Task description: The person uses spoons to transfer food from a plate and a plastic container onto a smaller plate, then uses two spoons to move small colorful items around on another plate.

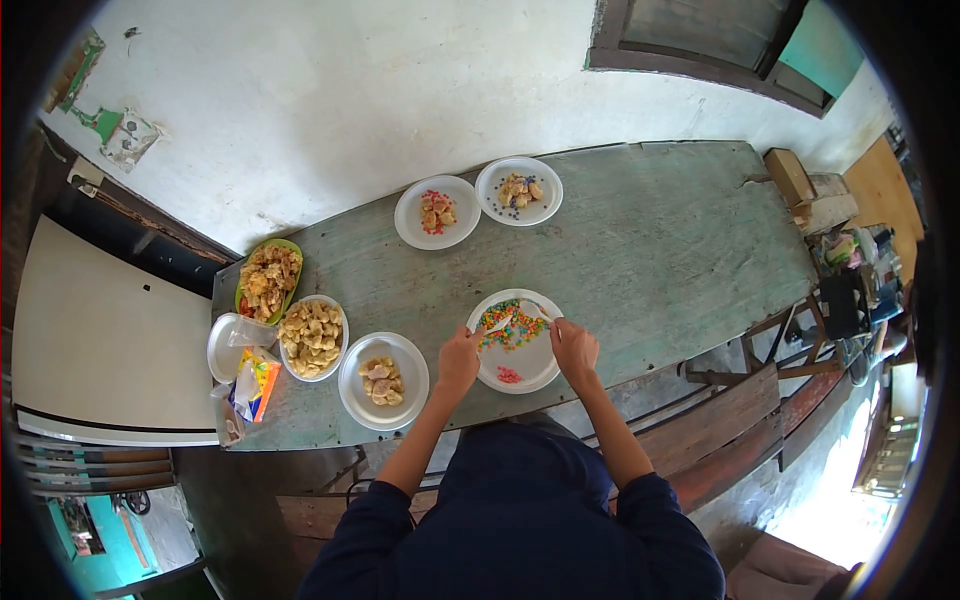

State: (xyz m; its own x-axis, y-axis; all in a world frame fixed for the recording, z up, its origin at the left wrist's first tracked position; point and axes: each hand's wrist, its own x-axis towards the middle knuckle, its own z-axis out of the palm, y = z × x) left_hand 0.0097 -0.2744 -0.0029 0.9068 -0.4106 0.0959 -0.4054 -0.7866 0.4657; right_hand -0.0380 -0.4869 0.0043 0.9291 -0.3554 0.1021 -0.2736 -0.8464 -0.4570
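Observation:
A white plate (540, 368) holds a spread of small multicoloured candies (512, 325) and a little pink heap near its front edge. My left hand (458, 360) rests at the plate's left rim and is closed on a small white utensil (498, 323) that reaches into the candies. My right hand (573, 347) is at the plate's right rim, fingers closed on another white utensil (535, 311) lying over the candies. Both forearms come up from dark blue sleeves.
The worn green table (650, 240) also carries a plate with pale snack pieces (383, 380), a bowl of yellow snacks (312, 338), a green dish of fried pieces (266, 280), two plates at the back (437, 211) (518, 190), and bags at the left (250, 380). A wooden bench (720, 420) stands in front.

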